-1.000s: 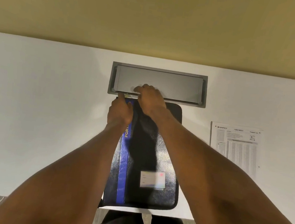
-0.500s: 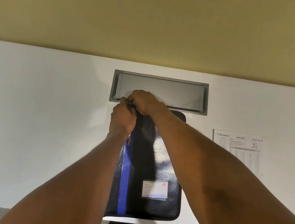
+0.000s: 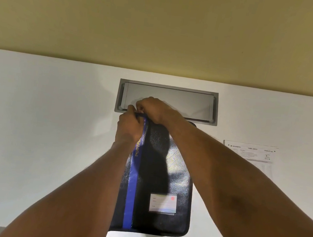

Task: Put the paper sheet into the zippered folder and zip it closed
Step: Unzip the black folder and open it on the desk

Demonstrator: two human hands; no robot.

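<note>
A dark zippered folder (image 3: 164, 178) with a blue stripe and a white label lies flat on the white desk (image 3: 41, 133), its long side running away from me. My left hand (image 3: 129, 126) grips the folder's far left corner. My right hand (image 3: 154, 109) is pinched at the same far edge, right beside the left hand; the zipper pull is hidden under the fingers. The printed paper sheet (image 3: 255, 158) lies flat on the desk to the right of the folder, partly behind my right forearm.
A grey metal cable hatch (image 3: 192, 105) is set into the desk just beyond the folder's far edge. A yellow wall rises behind the desk. The desk's near edge runs below the folder, with a dark chair and carpet beneath.
The view has tilted, so everything sits lower in the frame. Both hands stay at the folder's far left corner, and the right hand has drawn in closer to the left.
</note>
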